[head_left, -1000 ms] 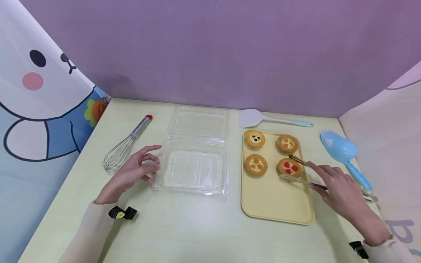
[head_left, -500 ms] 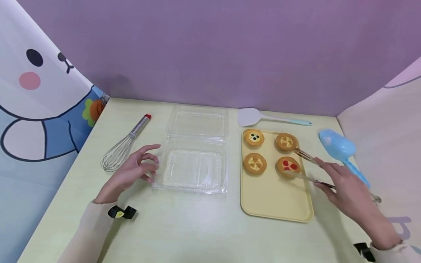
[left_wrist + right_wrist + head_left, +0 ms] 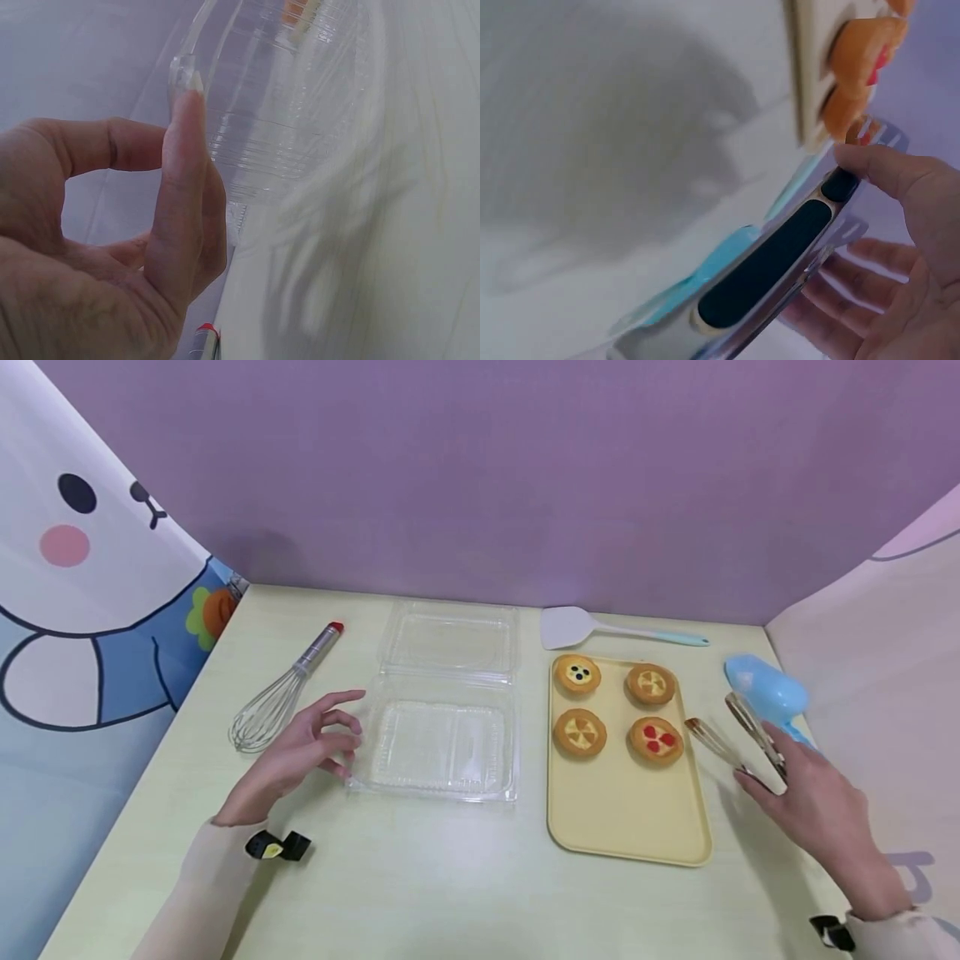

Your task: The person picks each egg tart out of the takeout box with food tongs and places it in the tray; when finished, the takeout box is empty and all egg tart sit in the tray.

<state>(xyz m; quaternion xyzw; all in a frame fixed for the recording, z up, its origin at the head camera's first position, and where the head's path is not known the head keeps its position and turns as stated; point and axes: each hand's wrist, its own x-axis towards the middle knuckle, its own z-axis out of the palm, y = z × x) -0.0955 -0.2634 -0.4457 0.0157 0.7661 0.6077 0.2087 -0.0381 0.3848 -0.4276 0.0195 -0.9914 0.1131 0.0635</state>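
Note:
My left hand (image 3: 311,747) pinches the left rim of a clear plastic clamshell container (image 3: 442,793), which lies opened flat with its lid (image 3: 453,639) toward the back. In the left wrist view, thumb and fingers meet at the rim of the container (image 3: 247,142). My right hand (image 3: 817,802) holds metal tongs (image 3: 754,730) with dark grip inserts, their arms spread and nothing between the tips. Those tips are just right of a yellow tray (image 3: 630,818). On it sit a red-topped tart (image 3: 656,741), a dark-dotted tart (image 3: 577,674) and two wedge-patterned tarts (image 3: 580,733).
A whisk (image 3: 288,689) lies left of the container. Behind the tray is a spatula (image 3: 622,629) with a white blade. A blue scoop (image 3: 765,687) lies at the right, partly behind the tongs. A purple backdrop (image 3: 495,485) stands along the table's back edge.
My right hand and the tongs have moved right, from around the red-topped tart to beside the tray. The tart stays on the tray. My left hand keeps its place.

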